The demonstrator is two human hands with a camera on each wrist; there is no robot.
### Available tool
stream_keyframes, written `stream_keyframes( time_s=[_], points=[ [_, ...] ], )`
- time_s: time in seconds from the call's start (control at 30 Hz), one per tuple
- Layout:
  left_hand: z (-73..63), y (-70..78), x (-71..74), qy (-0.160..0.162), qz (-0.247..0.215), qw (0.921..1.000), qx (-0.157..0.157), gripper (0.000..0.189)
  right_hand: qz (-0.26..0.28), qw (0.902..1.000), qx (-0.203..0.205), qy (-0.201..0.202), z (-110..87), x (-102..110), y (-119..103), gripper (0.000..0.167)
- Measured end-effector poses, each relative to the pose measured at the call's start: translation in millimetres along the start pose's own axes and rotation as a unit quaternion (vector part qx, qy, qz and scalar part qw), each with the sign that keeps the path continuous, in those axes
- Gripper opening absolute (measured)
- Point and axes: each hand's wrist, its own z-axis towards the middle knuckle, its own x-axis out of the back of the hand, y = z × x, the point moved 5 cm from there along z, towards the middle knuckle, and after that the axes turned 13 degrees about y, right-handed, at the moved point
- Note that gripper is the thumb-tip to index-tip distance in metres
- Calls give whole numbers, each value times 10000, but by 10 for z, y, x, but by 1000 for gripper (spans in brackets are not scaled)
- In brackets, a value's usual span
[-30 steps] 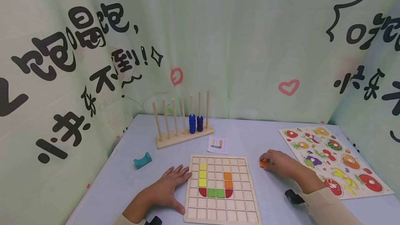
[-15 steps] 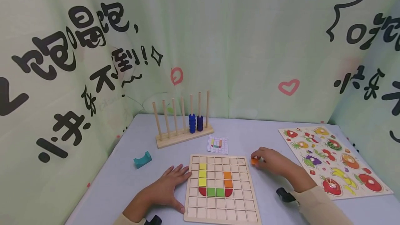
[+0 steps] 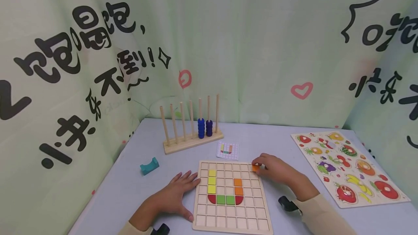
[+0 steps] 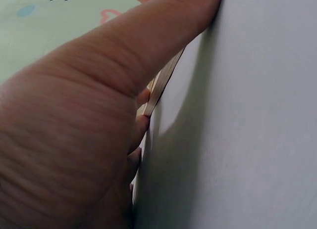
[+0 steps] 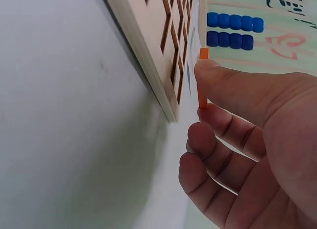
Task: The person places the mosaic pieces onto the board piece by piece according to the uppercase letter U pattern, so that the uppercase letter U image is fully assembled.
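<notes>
A wooden grid board (image 3: 231,211) lies on the table, bearing a U of tiles: yellow squares (image 3: 212,181) at left, orange squares (image 3: 238,190) at right, green squares (image 3: 225,200) and rounded red pieces (image 3: 212,199) below. My left hand (image 3: 169,198) rests with fingers spread along the board's left edge, thumb and fingertips right at the rim. Between thumb and fingers my right hand (image 3: 277,169) pinches a thin orange square tile (image 5: 203,95), at the board's far right corner. In the right wrist view the tile is held on edge, beside the board's end.
Behind the board lies a small pattern card (image 3: 227,151) with a coloured U. Further back stands a wooden peg rack (image 3: 196,143) with blue beads (image 3: 201,128) on two pegs. A teal curved block (image 3: 150,166) sits at left, a fruit puzzle board (image 3: 351,169) at right.
My right hand has moved left with the orange tile, from the table near the fruit puzzle to the grid board's far right corner. The left hand has stayed in place.
</notes>
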Motion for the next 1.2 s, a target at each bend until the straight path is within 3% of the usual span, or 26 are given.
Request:
stream_keyframes(
  time_s=[0.13,0.47,0.73,1.2],
  points=[
    [10,-2,9,-12,-69,10000,-14,121,64,9999,-107,-62,9,-64,-59,25],
    [52,-6,24,0,37,9999,-143,120,118,9997,216,-65,48,-101,-189,25],
    [26,-35,-7,-48,-64,10000,-6,121,447,9963,620,-398,73,-172,-391,25],
    [-20,-21,20,76,-122,9990,-421,120,442,9933,934,-523,139,-309,-502,20]
  ],
)
